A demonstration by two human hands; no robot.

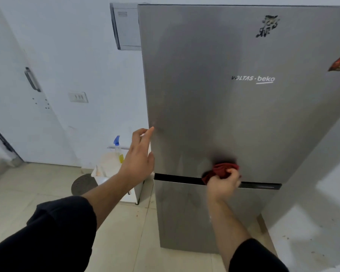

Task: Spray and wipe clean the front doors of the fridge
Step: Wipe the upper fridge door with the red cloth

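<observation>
A tall silver fridge fills the right half of the head view, with an upper door (pixel 214 95) and a lower door (pixel 204 216) split by a dark gap. My right hand (pixel 223 183) grips a crumpled dark red cloth (pixel 222 170) and presses it against the bottom of the upper door, just above the gap. My left hand (pixel 140 154) is open with straight fingers, its fingertips touching the upper door's left edge. A spray bottle (pixel 118 151) with a blue trigger stands on a small white stand left of the fridge.
The white stand (pixel 108 171) sits beside the fridge, with a round dark mat (pixel 82 184) on the tiled floor. A white room door (pixel 28 114) with a handle is at the left. Magnets and a sticker mark the upper door's right side. A white counter edge lies at the right.
</observation>
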